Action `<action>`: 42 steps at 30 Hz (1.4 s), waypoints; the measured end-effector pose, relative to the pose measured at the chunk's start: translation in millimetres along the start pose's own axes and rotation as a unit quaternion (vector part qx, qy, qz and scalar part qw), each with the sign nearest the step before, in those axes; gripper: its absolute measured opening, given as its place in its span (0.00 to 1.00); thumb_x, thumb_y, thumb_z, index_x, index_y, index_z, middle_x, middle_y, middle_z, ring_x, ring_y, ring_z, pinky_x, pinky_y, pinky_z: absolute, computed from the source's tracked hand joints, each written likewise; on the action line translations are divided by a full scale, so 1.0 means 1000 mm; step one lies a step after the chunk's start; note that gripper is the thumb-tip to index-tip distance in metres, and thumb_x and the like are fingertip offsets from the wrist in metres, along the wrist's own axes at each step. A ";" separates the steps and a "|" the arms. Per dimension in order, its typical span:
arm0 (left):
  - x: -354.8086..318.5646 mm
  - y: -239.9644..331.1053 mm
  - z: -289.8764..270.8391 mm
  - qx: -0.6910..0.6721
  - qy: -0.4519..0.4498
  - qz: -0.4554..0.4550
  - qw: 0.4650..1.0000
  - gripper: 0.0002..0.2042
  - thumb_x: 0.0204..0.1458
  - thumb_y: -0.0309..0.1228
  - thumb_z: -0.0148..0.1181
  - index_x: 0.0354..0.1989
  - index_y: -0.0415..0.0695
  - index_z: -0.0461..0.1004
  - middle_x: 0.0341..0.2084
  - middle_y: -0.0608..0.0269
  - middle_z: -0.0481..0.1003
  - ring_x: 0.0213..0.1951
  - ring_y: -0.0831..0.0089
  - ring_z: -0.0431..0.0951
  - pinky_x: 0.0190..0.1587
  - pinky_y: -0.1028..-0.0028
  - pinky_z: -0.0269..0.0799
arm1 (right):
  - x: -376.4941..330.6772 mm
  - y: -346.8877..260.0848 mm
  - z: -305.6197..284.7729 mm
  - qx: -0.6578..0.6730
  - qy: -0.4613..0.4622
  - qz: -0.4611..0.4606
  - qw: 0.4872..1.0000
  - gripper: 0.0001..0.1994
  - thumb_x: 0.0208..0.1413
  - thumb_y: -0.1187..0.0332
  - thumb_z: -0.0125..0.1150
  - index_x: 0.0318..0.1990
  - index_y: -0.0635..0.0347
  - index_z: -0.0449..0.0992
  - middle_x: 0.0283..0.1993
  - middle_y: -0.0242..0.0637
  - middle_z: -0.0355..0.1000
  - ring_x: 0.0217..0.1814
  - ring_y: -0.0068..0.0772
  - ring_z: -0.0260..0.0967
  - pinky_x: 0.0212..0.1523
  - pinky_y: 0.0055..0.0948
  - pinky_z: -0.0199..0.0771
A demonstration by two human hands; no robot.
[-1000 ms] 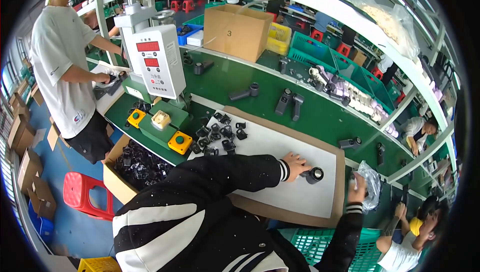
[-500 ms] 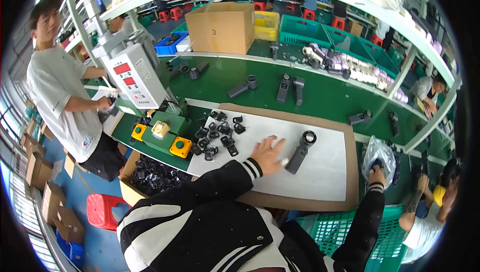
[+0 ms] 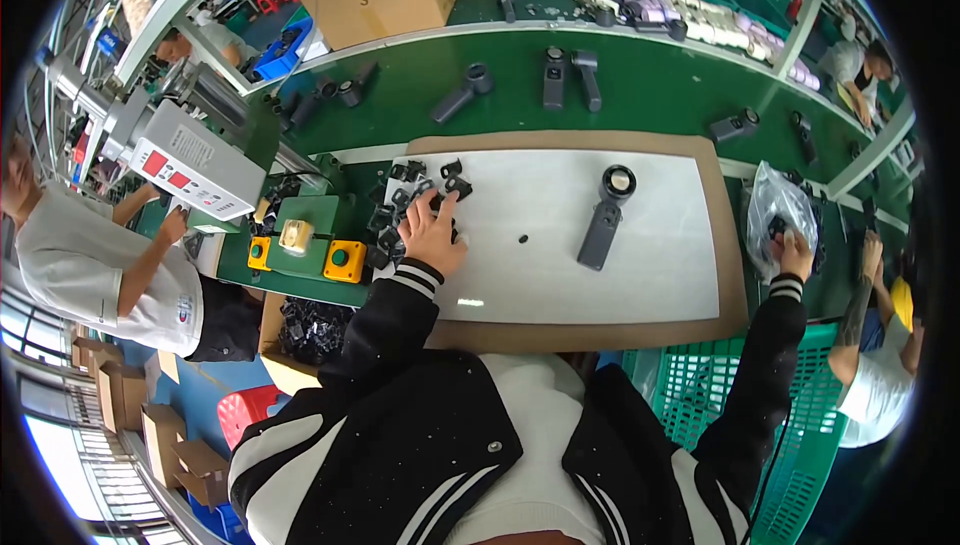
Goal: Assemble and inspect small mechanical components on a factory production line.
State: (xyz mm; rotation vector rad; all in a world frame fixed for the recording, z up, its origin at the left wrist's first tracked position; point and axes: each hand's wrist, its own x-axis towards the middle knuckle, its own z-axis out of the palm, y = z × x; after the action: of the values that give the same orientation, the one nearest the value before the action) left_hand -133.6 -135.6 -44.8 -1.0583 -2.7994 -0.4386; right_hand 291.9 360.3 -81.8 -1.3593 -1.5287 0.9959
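Observation:
My left hand (image 3: pixel 432 237) reaches onto a pile of small black plastic parts (image 3: pixel 385 217), its fingers stretched out and touching some at the pile's right side. Whether it grips one I cannot make out. Out to the right, my right hand (image 3: pixel 795 253) is at the mouth of a clear plastic bag (image 3: pixel 772 207), fingers bent around something dark that is mostly hidden. Between the hands, a dark grey handheld unit with a round ring head (image 3: pixel 601 230) lies on the white sheet (image 3: pixel 500 290). A tiny black piece (image 3: pixel 523 239) lies left of it.
Left stands a press machine (image 3: pixel 200 160) with yellow button boxes (image 3: pixel 343 261). Similar grey units (image 3: pixel 553 80) lie along the green bench behind. A green basket (image 3: pixel 690 370) is at front right, a carton of black parts (image 3: pixel 280 340) at front left. A co-worker (image 3: pixel 110 260) stands at left.
My left hand has moved left from beside the grey unit to the black parts. The tiny black piece now shows on the sheet. My right hand stays at the bag. The view has shifted.

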 end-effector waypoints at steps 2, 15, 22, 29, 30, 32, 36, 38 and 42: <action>-0.005 0.000 -0.013 0.044 -0.037 -0.030 0.998 0.27 0.43 0.35 0.56 0.56 0.54 0.65 0.58 0.56 0.58 0.55 0.57 0.60 0.54 0.57 0.56 | 0.006 0.019 -0.015 0.085 -0.018 0.008 0.996 0.10 0.54 0.69 0.53 0.41 0.62 0.77 0.31 0.39 0.75 0.27 0.29 0.73 0.29 0.21 0.76; 0.009 -0.036 -0.022 -0.056 -0.008 0.003 0.998 0.18 0.41 0.23 0.51 0.44 0.53 0.73 0.42 0.61 0.71 0.44 0.60 0.71 0.47 0.65 0.66 | 0.020 0.043 -0.010 0.097 -0.075 -0.031 0.992 0.08 0.54 0.75 0.52 0.41 0.59 0.73 0.30 0.34 0.70 0.26 0.24 0.65 0.26 0.19 0.71; 0.009 -0.054 -0.036 -0.214 0.036 0.010 0.976 0.16 0.38 0.21 0.51 0.37 0.51 0.75 0.43 0.64 0.72 0.44 0.60 0.70 0.48 0.65 0.65 | -0.067 -0.035 0.056 0.033 -0.038 -0.307 0.950 0.07 0.54 0.74 0.52 0.41 0.60 0.70 0.36 0.35 0.69 0.31 0.27 0.64 0.32 0.23 0.68; -0.001 -0.053 -0.044 -0.136 0.149 0.047 0.978 0.17 0.34 0.18 0.49 0.36 0.48 0.73 0.45 0.63 0.71 0.46 0.59 0.67 0.48 0.69 0.63 | -0.192 -0.093 0.215 0.143 -0.259 -0.314 0.902 0.11 0.45 0.79 0.46 0.38 0.59 0.68 0.40 0.36 0.65 0.39 0.27 0.60 0.40 0.22 0.63; -0.005 -0.052 -0.049 -0.146 0.176 0.047 0.972 0.18 0.33 0.17 0.49 0.36 0.47 0.73 0.44 0.63 0.71 0.46 0.58 0.67 0.48 0.70 0.62 | -0.213 -0.118 0.227 0.083 -0.242 -0.347 0.902 0.10 0.43 0.79 0.48 0.35 0.58 0.69 0.43 0.38 0.64 0.42 0.32 0.60 0.43 0.25 0.63; -0.009 -0.051 -0.060 -0.224 0.225 0.087 0.944 0.17 0.35 0.16 0.48 0.37 0.45 0.72 0.43 0.62 0.71 0.44 0.60 0.68 0.46 0.72 0.63 | -0.214 -0.095 0.255 0.019 -0.194 -0.431 0.881 0.09 0.40 0.79 0.51 0.32 0.57 0.69 0.45 0.41 0.62 0.48 0.40 0.59 0.51 0.32 0.61; -0.027 -0.036 -0.068 -0.417 0.232 -0.019 0.879 0.16 0.43 0.14 0.48 0.40 0.41 0.71 0.39 0.61 0.71 0.36 0.67 0.69 0.40 0.75 0.66 | -0.250 -0.109 0.263 0.046 -0.215 -0.373 0.901 0.09 0.39 0.79 0.53 0.30 0.57 0.71 0.57 0.49 0.53 0.58 0.49 0.51 0.60 0.40 0.53; -0.025 -0.029 -0.058 -0.475 0.239 -0.023 0.847 0.15 0.47 0.15 0.48 0.44 0.41 0.71 0.37 0.61 0.72 0.31 0.70 0.69 0.36 0.76 0.67 | -0.254 -0.113 0.264 0.031 -0.199 -0.387 0.900 0.09 0.41 0.79 0.52 0.31 0.57 0.71 0.59 0.50 0.51 0.58 0.50 0.52 0.60 0.39 0.53; -0.016 0.008 -0.052 -0.477 0.234 0.038 0.846 0.19 0.47 0.15 0.47 0.48 0.44 0.71 0.38 0.61 0.71 0.35 0.67 0.69 0.38 0.75 0.66 | -0.256 -0.113 0.264 0.065 -0.129 -0.345 0.927 0.08 0.43 0.79 0.52 0.33 0.57 0.70 0.55 0.48 0.56 0.54 0.48 0.56 0.56 0.36 0.56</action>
State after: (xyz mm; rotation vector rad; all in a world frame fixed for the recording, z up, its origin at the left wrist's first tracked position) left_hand -115.6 -155.6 3.0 -0.9568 -2.0218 -1.8958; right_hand 20.9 87.2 -83.6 -0.5216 -1.9041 0.8117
